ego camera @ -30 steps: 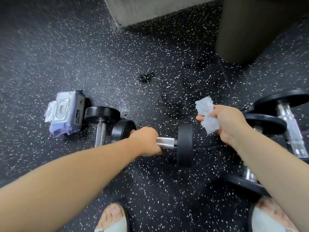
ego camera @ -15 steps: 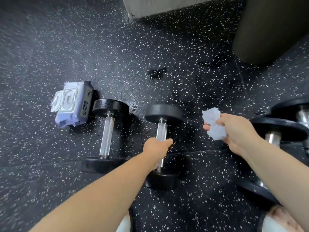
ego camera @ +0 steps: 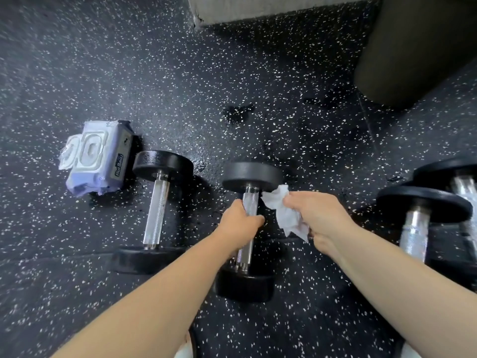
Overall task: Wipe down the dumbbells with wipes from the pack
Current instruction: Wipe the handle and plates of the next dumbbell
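Observation:
A black dumbbell (ego camera: 251, 177) with a chrome handle lies on the speckled floor in the middle. My left hand (ego camera: 238, 223) grips its handle. Just to the right, my right hand (ego camera: 315, 213) holds a crumpled white wipe (ego camera: 282, 210), whose upper end touches the handle just under the far head. Another dumbbell (ego camera: 157, 202) lies to the left. The wipes pack (ego camera: 96, 162), lid open, sits beside that dumbbell's far head.
Two larger dumbbells (ego camera: 418, 220) lie at the right edge. A dark rounded object (ego camera: 418, 47) stands at the top right, and a grey block (ego camera: 258, 9) at the top centre. My feet show at the bottom edge.
The middle dumbbell was turned from crosswise to lengthwise beside the left one. My left hand slid up its handle. My right hand brought the wipe left, against the handle.

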`<state>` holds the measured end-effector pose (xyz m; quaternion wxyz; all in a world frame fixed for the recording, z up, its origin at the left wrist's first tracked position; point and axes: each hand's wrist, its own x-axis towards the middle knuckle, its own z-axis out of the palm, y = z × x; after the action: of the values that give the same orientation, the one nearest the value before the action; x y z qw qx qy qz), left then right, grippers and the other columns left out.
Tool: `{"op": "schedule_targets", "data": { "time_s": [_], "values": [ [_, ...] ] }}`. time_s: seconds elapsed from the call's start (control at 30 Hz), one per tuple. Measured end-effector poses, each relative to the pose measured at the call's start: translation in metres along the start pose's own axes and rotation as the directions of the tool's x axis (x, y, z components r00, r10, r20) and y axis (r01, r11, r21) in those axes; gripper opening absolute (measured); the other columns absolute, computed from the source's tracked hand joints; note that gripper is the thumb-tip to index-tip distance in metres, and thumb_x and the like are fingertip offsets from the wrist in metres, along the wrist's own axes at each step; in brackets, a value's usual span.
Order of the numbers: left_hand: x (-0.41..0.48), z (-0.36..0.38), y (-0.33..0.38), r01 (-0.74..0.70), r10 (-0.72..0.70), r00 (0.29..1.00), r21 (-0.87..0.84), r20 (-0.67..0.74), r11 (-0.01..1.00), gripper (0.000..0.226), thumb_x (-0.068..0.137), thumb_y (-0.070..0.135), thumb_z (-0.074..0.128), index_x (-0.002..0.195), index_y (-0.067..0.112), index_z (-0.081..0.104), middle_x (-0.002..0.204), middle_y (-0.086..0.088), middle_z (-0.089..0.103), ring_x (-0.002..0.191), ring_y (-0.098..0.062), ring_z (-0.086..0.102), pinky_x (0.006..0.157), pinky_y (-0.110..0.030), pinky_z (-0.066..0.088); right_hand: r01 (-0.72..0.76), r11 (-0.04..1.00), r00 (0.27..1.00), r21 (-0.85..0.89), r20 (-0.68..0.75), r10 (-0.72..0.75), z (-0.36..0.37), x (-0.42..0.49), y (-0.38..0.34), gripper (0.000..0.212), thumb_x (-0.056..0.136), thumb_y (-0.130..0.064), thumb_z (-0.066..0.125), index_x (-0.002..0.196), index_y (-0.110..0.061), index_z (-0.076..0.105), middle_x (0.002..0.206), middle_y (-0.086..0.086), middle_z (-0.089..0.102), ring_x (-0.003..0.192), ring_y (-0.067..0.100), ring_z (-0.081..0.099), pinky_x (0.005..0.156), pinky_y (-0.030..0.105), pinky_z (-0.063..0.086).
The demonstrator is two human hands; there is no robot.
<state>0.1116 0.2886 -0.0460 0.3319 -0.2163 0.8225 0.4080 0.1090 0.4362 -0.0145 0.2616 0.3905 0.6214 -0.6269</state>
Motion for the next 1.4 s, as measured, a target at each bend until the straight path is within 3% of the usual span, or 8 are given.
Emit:
{"op": "schedule_targets", "data": {
  "time_s": [0.2, 0.37, 0.5, 0.7, 0.83, 1.13, 1.23, 1.4],
  "values": [
    [0.011, 0.007, -0.002, 0.093, -0.069, 0.994, -0.313, 0.085, 0.945, 0.031, 0.072, 0.025, 0.068, 0.095, 0.006, 0.061, 0.086, -0.011, 0.064, 0.076, -0.024, 0.057, 0.076, -0.043, 0.052, -0.071, 0.984, 0.994, 0.166, -0.073, 0.084, 0.025, 0.009, 0.000, 0.007, 0.086, -0.004, 0.066, 0.092, -0.008, 0.068, 0.101, 0.014, 0.070, 0.088, 0.026, 0.068, 0.082, 0.042, 0.057],
    [0.004, 0.005, -0.003, -0.010, 0.035, 0.997, -0.365, 0.062, 0.931, 0.030, 0.076, 0.029, 0.063, 0.105, 0.019, 0.065, 0.089, -0.004, 0.069, 0.076, -0.016, 0.058, 0.073, -0.036, 0.050, -0.142, 0.890, 0.990, 0.433, 0.078, 0.120, 0.046, 0.015, -0.004, 0.027, 0.087, 0.008, 0.061, 0.113, 0.011, 0.059, 0.110, 0.021, 0.067, 0.069, 0.018, 0.065, 0.056, 0.021, 0.058],
    [0.003, 0.002, -0.009, -0.035, 0.056, 0.997, -0.349, 0.051, 0.937, 0.029, 0.070, 0.023, 0.058, 0.097, 0.013, 0.065, 0.079, -0.006, 0.062, 0.071, -0.018, 0.052, 0.072, -0.042, 0.050, -0.169, 0.871, 0.985, 0.460, 0.042, 0.169, 0.055, 0.029, 0.000, 0.009, 0.086, 0.013, 0.056, 0.089, 0.005, 0.060, 0.081, 0.013, 0.063, 0.055, 0.016, 0.063, 0.046, 0.019, 0.055],
    [0.003, -0.005, -0.020, 0.035, -0.040, 0.999, -0.396, -0.003, 0.918, 0.015, 0.083, 0.012, 0.067, 0.095, 0.010, 0.057, 0.088, -0.010, 0.066, 0.081, -0.024, 0.061, 0.088, -0.047, 0.051, -0.190, 0.897, 0.978, 0.398, -0.006, 0.209, 0.068, 0.043, 0.002, 0.020, 0.085, 0.015, 0.054, 0.072, 0.000, 0.057, 0.069, 0.013, 0.059, 0.054, 0.020, 0.058, 0.068, 0.035, 0.059],
    [0.001, -0.012, -0.024, 0.043, -0.042, 0.999, -0.452, 0.012, 0.891, 0.015, 0.086, 0.008, 0.065, 0.098, 0.010, 0.056, 0.084, -0.009, 0.063, 0.074, -0.019, 0.059, 0.077, -0.039, 0.053, -0.170, 0.855, 0.985, 0.491, 0.054, 0.165, 0.065, 0.016, -0.009, 0.011, 0.086, 0.016, 0.055, 0.092, 0.008, 0.059, 0.084, 0.013, 0.058, 0.055, 0.013, 0.060, 0.044, 0.017, 0.053],
    [-0.013, -0.013, -0.025, -0.011, 0.033, 0.999, -0.573, 0.028, 0.819, 0.014, 0.080, -0.002, 0.061, 0.084, 0.011, 0.065, 0.054, 0.004, 0.057, 0.055, -0.015, 0.050, 0.059, -0.032, 0.044, -0.198, 0.875, 0.979, 0.443, 0.039, 0.202, 0.069, 0.018, -0.004, 0.025, 0.091, 0.013, 0.045, 0.110, 0.007, 0.059, 0.094, 0.021, 0.066, 0.081, 0.029, 0.067, 0.084, 0.037, 0.057],
    [-0.013, -0.013, -0.024, -0.008, 0.055, 0.997, -0.581, 0.063, 0.814, 0.018, 0.079, -0.005, 0.059, 0.086, 0.010, 0.066, 0.055, 0.004, 0.055, 0.050, -0.012, 0.048, 0.054, -0.027, 0.041, -0.138, 0.901, 0.990, 0.411, 0.021, 0.141, 0.072, 0.026, 0.007, 0.026, 0.090, 0.016, 0.042, 0.086, -0.003, 0.059, 0.072, 0.013, 0.062, 0.058, 0.022, 0.060, 0.058, 0.035, 0.055],
    [-0.008, -0.018, -0.024, -0.001, 0.032, 0.998, -0.487, 0.056, 0.874, 0.015, 0.076, 0.002, 0.068, 0.087, 0.008, 0.060, 0.058, 0.000, 0.057, 0.051, -0.012, 0.050, 0.056, -0.028, 0.044, -0.123, 0.847, 0.992, 0.516, 0.064, 0.105, 0.064, 0.022, 0.012, 0.028, 0.088, 0.020, 0.042, 0.079, -0.001, 0.058, 0.077, 0.012, 0.061, 0.066, 0.018, 0.059, 0.056, 0.020, 0.056]
  ]
}}
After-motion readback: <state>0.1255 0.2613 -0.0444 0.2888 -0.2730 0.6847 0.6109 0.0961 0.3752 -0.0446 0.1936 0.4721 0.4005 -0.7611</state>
